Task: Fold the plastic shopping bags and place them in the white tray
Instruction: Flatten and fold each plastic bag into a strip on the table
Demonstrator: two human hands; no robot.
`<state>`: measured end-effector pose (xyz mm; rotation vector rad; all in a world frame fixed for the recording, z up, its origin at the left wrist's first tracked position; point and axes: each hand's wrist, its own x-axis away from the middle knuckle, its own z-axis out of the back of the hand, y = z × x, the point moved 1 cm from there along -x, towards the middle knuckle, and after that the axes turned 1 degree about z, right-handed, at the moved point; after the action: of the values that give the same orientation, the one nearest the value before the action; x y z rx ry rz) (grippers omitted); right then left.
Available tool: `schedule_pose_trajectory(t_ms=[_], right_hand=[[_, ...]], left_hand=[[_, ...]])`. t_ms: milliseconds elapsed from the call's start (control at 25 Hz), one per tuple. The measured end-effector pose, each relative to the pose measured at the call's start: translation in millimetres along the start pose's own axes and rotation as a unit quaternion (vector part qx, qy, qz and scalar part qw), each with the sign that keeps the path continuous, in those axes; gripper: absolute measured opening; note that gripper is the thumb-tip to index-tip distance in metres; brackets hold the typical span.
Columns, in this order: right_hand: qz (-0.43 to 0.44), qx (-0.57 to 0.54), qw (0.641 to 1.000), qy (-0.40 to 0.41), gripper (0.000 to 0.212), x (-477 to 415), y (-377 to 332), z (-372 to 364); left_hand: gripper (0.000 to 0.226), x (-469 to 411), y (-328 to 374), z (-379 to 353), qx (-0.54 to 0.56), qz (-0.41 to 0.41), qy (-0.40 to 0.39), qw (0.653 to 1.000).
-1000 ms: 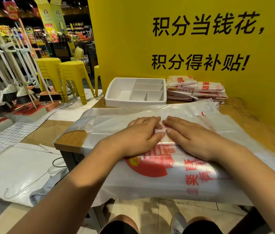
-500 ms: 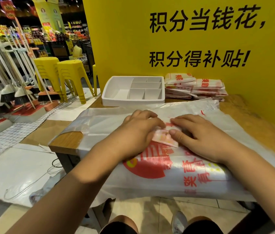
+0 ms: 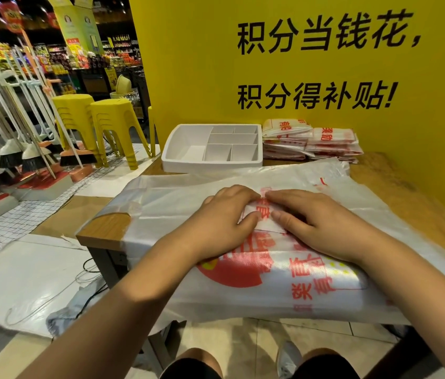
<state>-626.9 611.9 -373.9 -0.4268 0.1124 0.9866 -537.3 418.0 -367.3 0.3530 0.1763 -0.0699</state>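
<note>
At the centre of the frame, one small folded white plastic bag with red print [image 3: 264, 214] lies on top of one large white plastic shopping bag with a red logo [image 3: 298, 283], which is spread across the wooden bench [image 3: 396, 187]. The left hand [image 3: 224, 217] curls its fingers [image 3: 239, 194] and thumb round the small bag's left edge, while the right hand [image 3: 317, 222] presses it with fingers [image 3: 289, 198] straight and close together. Behind, at upper centre, stands one white plastic tray with six compartments [image 3: 177, 160], two stacks of folded red-printed bags [image 3: 325, 143] touching its right side, and two yellow plastic stools [image 3: 112, 119] at upper left.
</note>
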Motion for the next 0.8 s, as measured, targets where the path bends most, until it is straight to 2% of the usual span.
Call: schedule_pose_trajectory(t_ms=[200, 440, 560, 720, 800], right_hand=[[-0.032, 0.042, 0.988, -0.142, 0.076, -4, -3, 2], [-0.030, -0.001, 0.987, -0.158, 0.073, -3, 8, 6], [-0.033, -0.046, 0.991, -0.119, 0.075, -1, 7, 6], [-0.053, -0.144, 0.988, -0.037, 0.074, 2, 8, 8], [-0.060, -0.188, 0.980, -0.022, 0.074, 3, 6, 9]], left_hand=[[0.062, 2, -1, 3, -0.088, 0.027, -0.126, 0.988], [0.063, 16, -13, 12, -0.089, 0.059, -0.164, 0.981], [0.059, 18, -13, 9, -0.080, 0.076, -0.140, 0.984], [0.057, 20, -19, 6, -0.057, 0.076, -0.028, 0.995], [0.056, 17, -20, 9, 0.011, 0.064, 0.020, 0.998]])
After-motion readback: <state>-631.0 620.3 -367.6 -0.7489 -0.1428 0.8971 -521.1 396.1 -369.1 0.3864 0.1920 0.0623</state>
